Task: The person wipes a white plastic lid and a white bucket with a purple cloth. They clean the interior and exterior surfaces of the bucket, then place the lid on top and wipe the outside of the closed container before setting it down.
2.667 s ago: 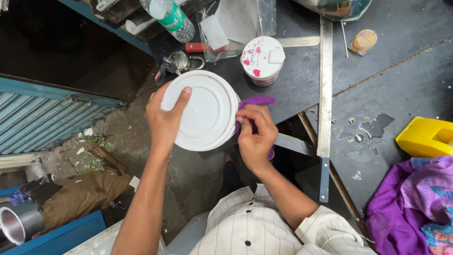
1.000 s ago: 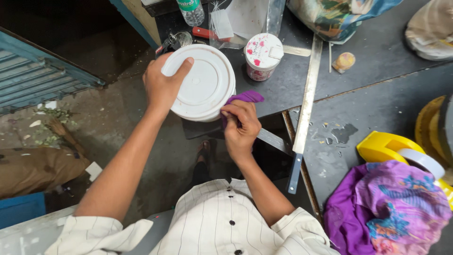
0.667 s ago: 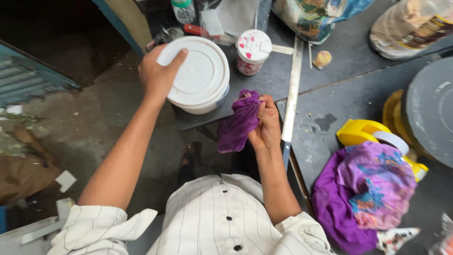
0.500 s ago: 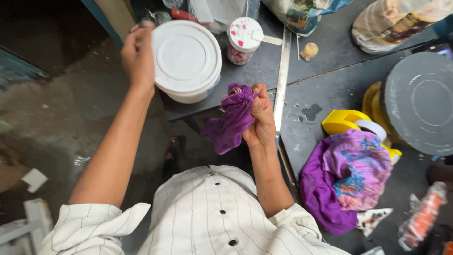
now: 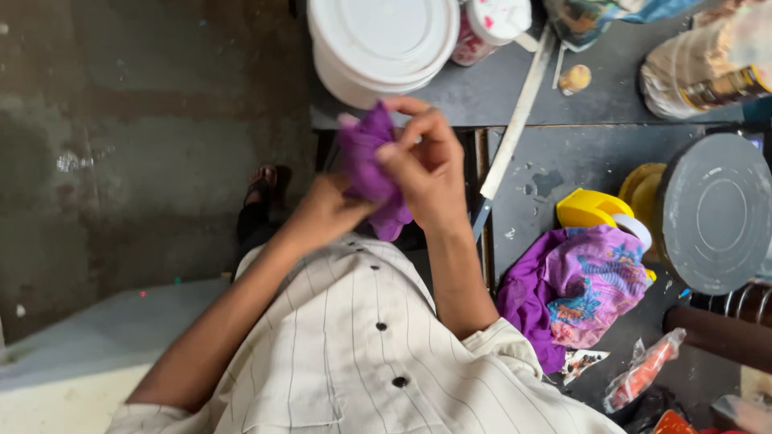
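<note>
Purple cloth (image 5: 371, 165), no longer wiping the white bucket (image 5: 384, 44), is now bunched just below it. Left hand (image 5: 326, 210), having released the lid, grips its underside; right hand (image 5: 428, 165) pinches it from above: wiping is paused while the cloth is regathered.

White bucket (image 5: 378, 40), grey lid (image 5: 712, 213), yellow tape dispenser (image 5: 591, 209), patterned purple fabric (image 5: 583, 281) on bench.

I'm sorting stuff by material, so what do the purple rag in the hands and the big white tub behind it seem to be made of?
The crumpled purple rag, gripped by the left hand and right hand, looks like soft woven cloth: matte, it bunches and folds. The round white tub with lid seems moulded plastic: smooth, faintly glossy, with raised concentric lid rings.
</note>
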